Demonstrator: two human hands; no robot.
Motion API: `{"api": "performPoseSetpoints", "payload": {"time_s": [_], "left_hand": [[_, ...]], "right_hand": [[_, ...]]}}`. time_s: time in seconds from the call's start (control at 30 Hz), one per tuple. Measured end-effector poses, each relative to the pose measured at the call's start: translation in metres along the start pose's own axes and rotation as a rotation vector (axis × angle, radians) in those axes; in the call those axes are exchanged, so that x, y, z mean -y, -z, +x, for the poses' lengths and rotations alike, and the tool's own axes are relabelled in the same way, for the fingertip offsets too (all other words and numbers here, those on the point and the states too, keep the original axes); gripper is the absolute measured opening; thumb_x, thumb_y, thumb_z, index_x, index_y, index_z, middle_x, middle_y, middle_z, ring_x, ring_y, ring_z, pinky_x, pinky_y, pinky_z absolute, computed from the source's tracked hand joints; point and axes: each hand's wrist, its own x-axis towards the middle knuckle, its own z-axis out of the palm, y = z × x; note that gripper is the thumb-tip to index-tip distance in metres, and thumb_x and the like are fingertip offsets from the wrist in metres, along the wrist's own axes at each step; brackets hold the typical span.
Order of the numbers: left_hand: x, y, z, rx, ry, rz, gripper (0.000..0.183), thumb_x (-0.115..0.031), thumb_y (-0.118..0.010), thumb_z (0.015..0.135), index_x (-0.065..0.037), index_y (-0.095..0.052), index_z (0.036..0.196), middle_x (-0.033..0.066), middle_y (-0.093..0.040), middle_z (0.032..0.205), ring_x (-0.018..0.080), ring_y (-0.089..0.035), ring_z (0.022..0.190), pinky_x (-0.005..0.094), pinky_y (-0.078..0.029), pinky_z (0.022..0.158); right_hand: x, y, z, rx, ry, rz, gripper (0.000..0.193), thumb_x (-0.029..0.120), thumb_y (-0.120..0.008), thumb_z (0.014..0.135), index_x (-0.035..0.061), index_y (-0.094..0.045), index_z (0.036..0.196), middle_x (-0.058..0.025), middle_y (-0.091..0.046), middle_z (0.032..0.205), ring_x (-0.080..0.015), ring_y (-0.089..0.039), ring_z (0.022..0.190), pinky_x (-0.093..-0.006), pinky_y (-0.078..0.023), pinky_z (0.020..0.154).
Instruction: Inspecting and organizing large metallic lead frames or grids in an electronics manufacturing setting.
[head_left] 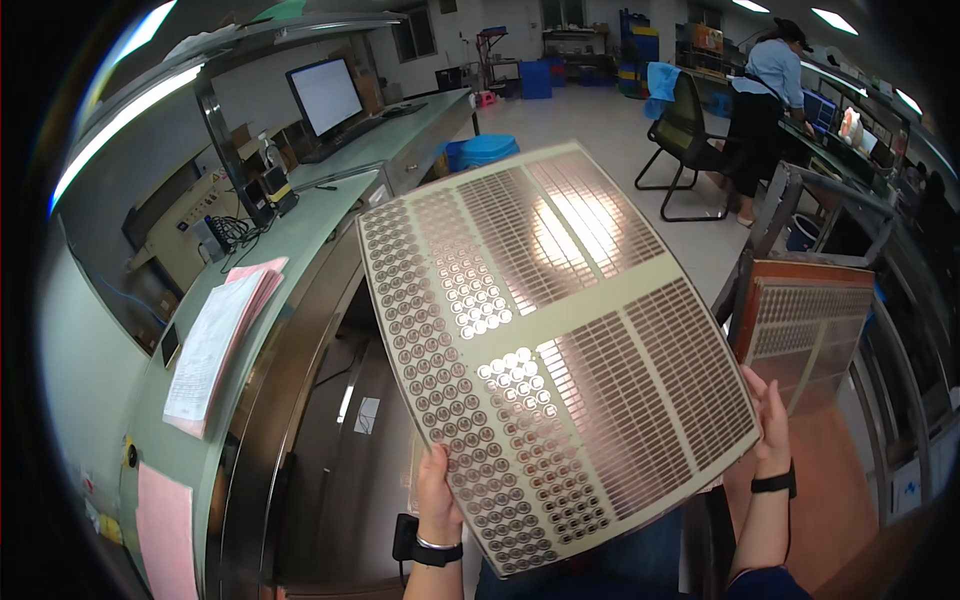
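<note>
A large pale green circuit board panel (590,300) with rows of round and rectangular copper-coloured pads is held up in front of me, tilted. At its lower left edge, my left hand (438,497) grips with the thumb on the face; the other fingers are behind the panel. My right hand (767,420) is closed on the right edge, near the lower right corner. Bright lamp reflections show on the panel's upper right and middle. Similar panels (812,318) stand upright in a rack to my right, against a reddish-brown board (740,335).
A green-topped bench (330,210) runs along the left, bearing papers (212,345), a pink sheet (166,525), cables and a monitor (326,97). A metal rack frame (775,215) stands at right. Beyond are a chair (683,125), a blue-lidded bin (488,149) and a standing person (768,95).
</note>
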Motion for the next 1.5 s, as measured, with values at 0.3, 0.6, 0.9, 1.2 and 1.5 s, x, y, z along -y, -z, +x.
{"api": "performPoseSetpoints", "payload": {"time_s": [0.3, 0.6, 0.9, 1.2, 1.5], "left_hand": [[0.009, 0.032, 0.01, -0.159, 0.132, 0.119, 0.035, -0.029, -0.046, 0.096, 0.0, -0.052, 0.114, 0.0092, -0.06, 0.107, 0.0165, -0.06, 0.09, 0.0297, -0.049, 0.076], [0.017, 0.046, 0.015, -0.192, 0.177, -0.013, 0.035, -0.028, -0.042, 0.097, -0.001, -0.049, 0.119, 0.0092, -0.059, 0.109, 0.0163, -0.059, 0.093, 0.0292, -0.048, 0.079], [0.021, 0.062, 0.017, -0.131, 0.2, 0.0, 0.049, -0.038, -0.039, 0.096, -0.003, -0.043, 0.131, 0.0109, -0.052, 0.126, 0.0241, -0.054, 0.108, 0.038, -0.043, 0.093], [0.007, 0.029, 0.008, -0.107, 0.26, -0.04, 0.051, -0.041, -0.042, 0.094, -0.005, -0.044, 0.13, 0.0111, -0.054, 0.123, 0.0248, -0.055, 0.106, 0.0389, -0.044, 0.091], [-0.001, 0.042, 0.012, 0.062, 0.061, 0.069, 0.047, -0.027, -0.054, 0.092, -0.003, -0.041, 0.13, 0.011, -0.055, 0.122, 0.0229, -0.056, 0.106, 0.0368, -0.048, 0.089]], "right_hand": [[0.012, -0.036, 0.004, 0.094, -0.06, -0.438, 0.038, 0.015, -0.044, 0.096, -0.0062, -0.046, 0.127, -0.0093, -0.06, 0.11, -0.0102, -0.059, 0.09, -0.0216, -0.047, 0.078], [0.01, -0.052, -0.003, 0.066, -0.055, -0.365, 0.038, 0.014, -0.044, 0.096, -0.0081, -0.045, 0.127, -0.0125, -0.058, 0.114, -0.0146, -0.057, 0.101, -0.0267, -0.046, 0.087], [0.008, -0.062, -0.006, 0.147, -0.043, -0.217, 0.041, 0.017, -0.043, 0.097, -0.0079, -0.042, 0.13, -0.0131, -0.055, 0.12, -0.0155, -0.055, 0.106, -0.0278, -0.044, 0.091], [0.003, -0.062, -0.001, 0.107, -0.054, -0.253, 0.039, 0.012, -0.043, 0.096, -0.0074, -0.043, 0.129, -0.0119, -0.055, 0.12, -0.0157, -0.054, 0.106, -0.0278, -0.043, 0.092], [0.01, -0.031, 0.0, 0.046, -0.102, -0.355, 0.026, 0.019, -0.048, 0.094, -0.0023, -0.063, 0.097, -0.0062, -0.065, 0.09, -0.0123, -0.06, 0.081, -0.0248, -0.047, 0.073]]}}
